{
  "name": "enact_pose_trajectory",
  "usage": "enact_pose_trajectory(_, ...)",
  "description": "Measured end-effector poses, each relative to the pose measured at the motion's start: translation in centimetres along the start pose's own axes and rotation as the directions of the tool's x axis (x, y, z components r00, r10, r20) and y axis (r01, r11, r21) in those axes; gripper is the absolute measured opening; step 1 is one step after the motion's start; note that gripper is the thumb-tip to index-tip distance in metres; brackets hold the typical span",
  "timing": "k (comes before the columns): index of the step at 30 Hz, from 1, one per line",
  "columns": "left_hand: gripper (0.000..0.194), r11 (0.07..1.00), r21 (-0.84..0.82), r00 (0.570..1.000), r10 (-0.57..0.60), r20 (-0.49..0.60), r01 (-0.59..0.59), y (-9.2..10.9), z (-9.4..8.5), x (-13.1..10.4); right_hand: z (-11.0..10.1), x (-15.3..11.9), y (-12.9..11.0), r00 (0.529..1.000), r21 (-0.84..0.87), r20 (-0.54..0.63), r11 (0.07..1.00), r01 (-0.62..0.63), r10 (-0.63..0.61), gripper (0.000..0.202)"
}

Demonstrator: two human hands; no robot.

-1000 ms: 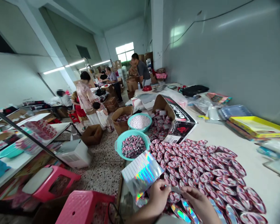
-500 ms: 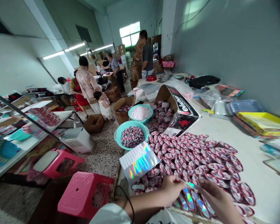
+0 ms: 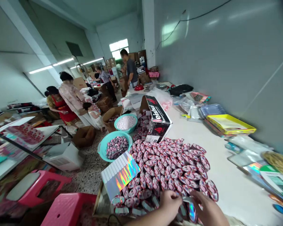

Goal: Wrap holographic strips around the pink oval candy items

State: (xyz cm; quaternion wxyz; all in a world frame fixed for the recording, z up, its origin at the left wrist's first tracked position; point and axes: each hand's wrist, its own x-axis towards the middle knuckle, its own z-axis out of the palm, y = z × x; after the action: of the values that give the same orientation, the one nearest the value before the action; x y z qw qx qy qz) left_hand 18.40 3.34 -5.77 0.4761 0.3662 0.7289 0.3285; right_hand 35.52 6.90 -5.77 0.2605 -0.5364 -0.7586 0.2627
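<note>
**Strip now in both hands, nearer table's front edge, clear of sheet**

Landmark = holographic sheet (image 3: 119, 174), on L side of table (image 3: 218, 153), partly over oval pieces (image 3: 176, 173); pale bars along its far-L end, rainbow glare on the rest.

Change: approx 1 s ago hands were just off sheet's R edge; now they're farther R of it & closer to person's body, w/ a visible gap btwn. Strip flashed rainbow 0.5 s ago, now reads dull silver, prob. just tilt/light. Cam view has swung too; sheet itself looks left alone, same spot vs. pieces.

Hands: L hand (image 3: 169, 204) pinches one end of thin strip (image 3: 188, 199); R hand (image 3: 207, 208) pinches the other, fingertips a bit blurry. Strip = R of sheet & nearer the person, above front pieces. Can't tell if it touches one underneath.

Meaning (judgement): handling is now over the front rows, not at the sheet; strip is separate but not laid down yet. Some front pieces R of sheet show glossy strips (image 3: 192, 212); rows farther back show pink centers.

Other stuff: aqua basin (image 3: 102, 147) w/ pink/silver bits (image 3: 117, 147) just behind sheet; printed carton (image 3: 159, 128), on its side, behind & R of sheet.
</note>
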Motion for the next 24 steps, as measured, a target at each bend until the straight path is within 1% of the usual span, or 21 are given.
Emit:
enact_pose_trajectory(2,0.016,0.997,0.061,0.998,0.054,0.018,-0.055,0.1,0.4,0.0,-0.1,0.0,1.2,1.0,0.006,0.002,1.0,0.017,-0.017,0.022)
enact_pose_trajectory(5,0.016,0.981,0.166,0.993,0.086,0.079,-0.098,-0.3,-0.1,0.2,0.6,0.1,2.0,1.0,0.081,0.014,0.996,0.023,-0.024,0.02)
enact_pose_trajectory(7,0.018,0.969,0.233,0.991,0.055,0.124,-0.083,-0.7,-0.7,0.6,1.4,0.4,1.6,0.999,0.167,0.035,0.986,0.018,-0.024,0.02)
enact_pose_trajectory(9,0.021,0.97,0.24,0.991,0.004,0.134,-0.036,-1.1,-1.2,1.1,2.1,0.8,0.6,0.997,0.27,0.068,0.963,0.003,-0.022,0.021)
enact_pose_trajectory(12,0.019,0.994,0.109,0.995,-0.028,0.101,0.017,-1.4,-1.7,2.3,2.6,1.8,-1.3,0.994,0.43,0.112,0.901,-0.06,0.013,0.025)
enact_pose_trajectory(15,0.017,0.994,-0.087,0.998,-0.065,-0.012,0.064,-1.0,-2.3,3.6,2.1,3.0,-2.7,0.987,0.554,0.132,0.819,-0.149,0.09,0.032)
enact_pose_trajectory(16,0.017,0.987,-0.144,0.996,-0.078,-0.034,0.072,-0.8,-2.5,3.9,1.8,3.4,-2.9,0.984,0.582,0.129,0.794,-0.174,0.121,0.034)
enact_pose_trajectory(17,0.017,0.979,-0.192,0.996,-0.083,-0.031,0.076,-0.5,-2.6,4.2,1.4,3.8,-3.1,0.981,0.604,0.122,0.774,-0.192,0.148,0.037)
enact_pose_trajectory(20,0.018,0.957,-0.278,0.994,-0.059,0.097,0.084,0.3,-2.8,4.9,0.3,4.7,-3.0,0.973,0.634,0.126,0.739,-0.227,0.191,0.04)
enact_pose_trajectory(21,0.019,0.953,-0.29,0.991,-0.051,0.124,0.086,0.5,-2.8,5.0,0.1,4.9,-2.8,0.97,0.634,0.132,0.735,-0.239,0.202,0.04)
enact_pose_trajectory(22,0.019,0.953,-0.291,0.99,-0.048,0.13,0.084,0.7,-2.7,5.0,0.0,5.0,-2.7,0.967,0.632,0.141,0.733,-0.252,0.212,0.042)
enact_pose_trajectory(24,0.018,0.965,-0.253,0.994,-0.049,0.094,0.072,0.7,-2.4,4.8,0.0,4.9,-2.4,0.962,0.619,0.166,0.736,-0.273,0.218,0.043)
